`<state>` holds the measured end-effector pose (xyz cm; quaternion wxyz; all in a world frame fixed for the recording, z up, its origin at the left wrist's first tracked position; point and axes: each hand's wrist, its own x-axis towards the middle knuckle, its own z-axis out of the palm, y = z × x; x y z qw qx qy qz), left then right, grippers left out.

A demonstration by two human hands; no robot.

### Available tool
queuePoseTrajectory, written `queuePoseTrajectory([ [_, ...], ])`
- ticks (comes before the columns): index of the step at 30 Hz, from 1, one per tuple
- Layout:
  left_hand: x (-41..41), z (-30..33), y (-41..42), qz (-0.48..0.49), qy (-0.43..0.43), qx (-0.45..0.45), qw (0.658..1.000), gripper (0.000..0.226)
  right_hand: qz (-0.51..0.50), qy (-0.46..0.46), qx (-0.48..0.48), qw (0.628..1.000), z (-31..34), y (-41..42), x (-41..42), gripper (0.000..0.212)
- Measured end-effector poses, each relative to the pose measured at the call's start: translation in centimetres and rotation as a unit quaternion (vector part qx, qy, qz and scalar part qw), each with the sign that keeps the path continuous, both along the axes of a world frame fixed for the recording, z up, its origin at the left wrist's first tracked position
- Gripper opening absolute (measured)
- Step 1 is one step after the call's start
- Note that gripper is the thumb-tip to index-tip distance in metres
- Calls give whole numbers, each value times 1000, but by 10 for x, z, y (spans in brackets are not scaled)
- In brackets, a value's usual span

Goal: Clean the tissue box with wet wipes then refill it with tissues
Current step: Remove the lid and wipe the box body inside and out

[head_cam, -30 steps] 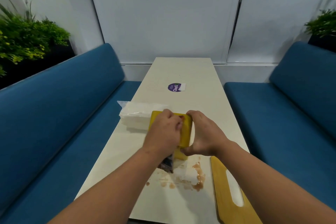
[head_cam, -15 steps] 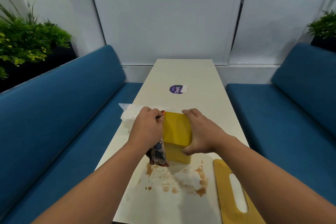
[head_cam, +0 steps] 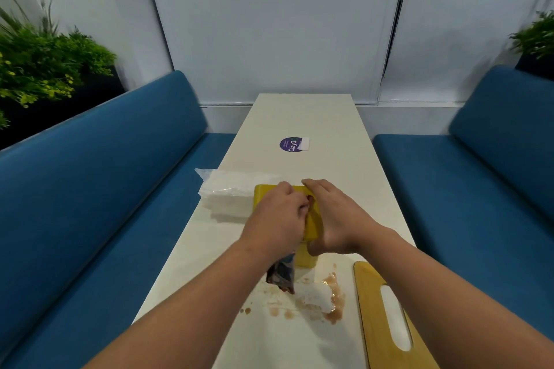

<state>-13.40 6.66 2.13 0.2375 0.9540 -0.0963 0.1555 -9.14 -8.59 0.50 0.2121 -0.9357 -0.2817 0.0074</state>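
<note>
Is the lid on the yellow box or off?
Off. The yellow lid with its slot lies flat on the table, apart from the yellow box.

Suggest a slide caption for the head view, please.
Right hand steadies the yellow tissue box while the left hand works at it, gripping a wipes packet.

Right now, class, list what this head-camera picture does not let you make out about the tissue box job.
- Yellow tissue box: its top and inside are hidden by both hands, so whether it holds tissues cannot be told.
- Left hand: what its fingers pinch is hidden; only a dark printed packet, blurred, hangs below it.
- Wooden lid: its near end is cut off by the bottom edge.
- Round purple sticker: its smaller print is too small to read.
</note>
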Motion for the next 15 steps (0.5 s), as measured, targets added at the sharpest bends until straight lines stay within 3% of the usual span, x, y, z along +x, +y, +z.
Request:
queuePoseTrajectory([
  [2, 0, 0, 3, 1, -2, -4, 1000, 27, 4, -5, 7, 1000, 0, 0, -1, 122],
  [8, 9, 1, 50, 136, -10, -16, 990, 29, 17, -10, 5, 1000, -5, -4, 0, 117],
  [13, -5, -7, 8, -13, -31, 23, 999, 27, 19, -25, 2, 1000, -4, -6, 0, 118],
  [15, -2, -7, 13, 0, -28, 7, 1000, 27, 22, -27, 0, 999, -5, -5, -1, 118],
])
